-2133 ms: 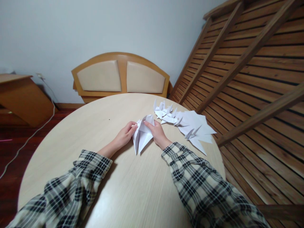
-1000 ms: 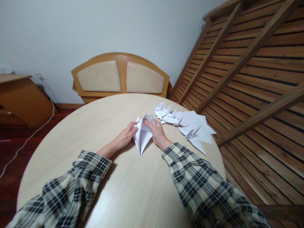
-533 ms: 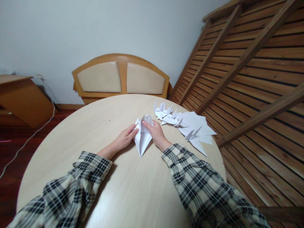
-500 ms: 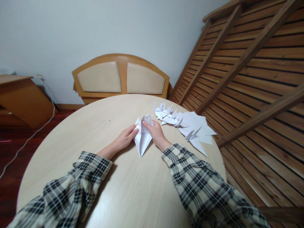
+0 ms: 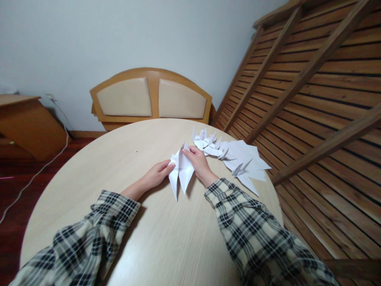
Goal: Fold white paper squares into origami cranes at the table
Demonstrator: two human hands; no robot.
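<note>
1. Head view, centre. The paper (image 5: 185,172), white and creased, is held between my two hands over the middle of the bench (image 5: 89,174). It shows one peak at its far end and two long points at its near end, a narrow gap dividing them.
2. Head view, left. My left hand (image 5: 158,174) is closed in a pinch on the paper's left edge, thumb uppermost; the fingers beneath are mostly hidden.
3. Head view, right. My right hand (image 5: 201,163) pinches the right edge, set farther from me than the left, its thumb just beside the peak.
4. Principal relation. The paper's long axis runs from peak to points, roughly toward me and across the line joining my hands. The paper lies to the right of my left hand and to the left of my right. Both hands touch it, so neither is nearer overall; the right is nearer the peak. Whether the points touch the bench, I cannot tell.
5. Farther right. White cranes (image 5: 212,151) stand in a row beyond my right hand, some resting on or against flat, overlapping sheets (image 5: 256,155).
6. Surroundings. My checked sleeves (image 5: 256,226) frame the foreground; a headboard (image 5: 153,95) stands behind the bench.
</note>
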